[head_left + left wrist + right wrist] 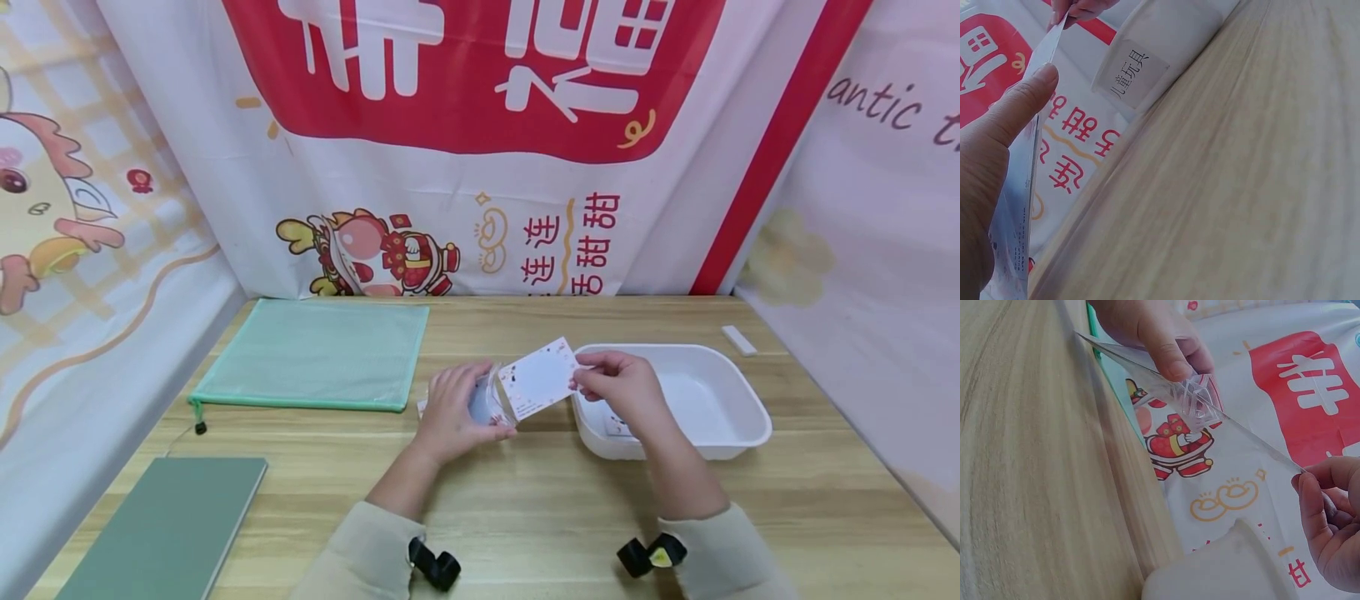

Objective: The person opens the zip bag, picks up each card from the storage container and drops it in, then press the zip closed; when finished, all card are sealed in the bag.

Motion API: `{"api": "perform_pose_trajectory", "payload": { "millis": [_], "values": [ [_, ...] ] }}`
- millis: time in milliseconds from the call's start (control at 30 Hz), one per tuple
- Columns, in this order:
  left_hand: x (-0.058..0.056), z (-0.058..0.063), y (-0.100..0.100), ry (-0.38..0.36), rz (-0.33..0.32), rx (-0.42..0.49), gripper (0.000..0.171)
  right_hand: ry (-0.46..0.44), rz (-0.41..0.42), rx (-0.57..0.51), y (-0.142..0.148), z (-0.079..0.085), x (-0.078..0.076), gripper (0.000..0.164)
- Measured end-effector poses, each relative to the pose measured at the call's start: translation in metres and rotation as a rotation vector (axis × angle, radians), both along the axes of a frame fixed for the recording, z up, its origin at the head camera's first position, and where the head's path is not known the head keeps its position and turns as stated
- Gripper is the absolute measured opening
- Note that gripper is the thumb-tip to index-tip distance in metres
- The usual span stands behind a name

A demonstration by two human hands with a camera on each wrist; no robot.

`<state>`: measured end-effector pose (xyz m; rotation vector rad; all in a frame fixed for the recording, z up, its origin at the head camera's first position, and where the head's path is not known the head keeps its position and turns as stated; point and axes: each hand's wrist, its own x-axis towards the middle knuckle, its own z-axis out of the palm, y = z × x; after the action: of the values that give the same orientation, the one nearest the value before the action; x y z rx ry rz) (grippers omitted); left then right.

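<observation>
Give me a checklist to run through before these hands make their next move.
1. Left hand has hold of the clear bag: ok, thumb and fingers grip it.
2. Right hand has hold of the card: ok, pinched at the end away from the bag.
3. Card fully inside the bag: not ok, much of it sticks out.
4. Number of sheets inside the bag: cannot tell.
5. White bin emptied: not ok, a printed piece lies in it.
6. Green notebook away from both hands: ok.
</observation>
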<state>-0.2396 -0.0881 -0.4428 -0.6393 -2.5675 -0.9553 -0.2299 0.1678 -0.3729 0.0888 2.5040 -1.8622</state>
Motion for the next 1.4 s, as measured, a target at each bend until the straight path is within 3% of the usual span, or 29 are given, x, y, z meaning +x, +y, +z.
{"api": "perform_pose_trajectory", "payload": {
  "millis": [267,467,667,933,1400],
  "values": [
    [0.000,-0.001,0.000,0.011,-0.001,-0.028,0.102,-0.006,-0.021,-0.021,-0.006,-0.001,0.000,0.035],
    [0.001,0.000,0.000,-0.011,0.001,-0.027,0.104,0.000,0.004,-0.014,-0.017,-0.007,0.003,0.033],
    [0.002,0.000,0.000,-0.016,0.004,-0.011,0.101,0.034,0.038,-0.073,-0.030,-0.014,0.005,0.033],
    [0.001,-0.001,0.000,0.013,0.007,-0.004,0.098,0.019,0.113,-0.104,-0.043,-0.023,0.009,0.031],
    [0.001,-0.001,0.000,0.011,0.006,0.013,0.097,0.014,0.152,0.062,-0.060,-0.028,0.006,0.023]
  ]
}}
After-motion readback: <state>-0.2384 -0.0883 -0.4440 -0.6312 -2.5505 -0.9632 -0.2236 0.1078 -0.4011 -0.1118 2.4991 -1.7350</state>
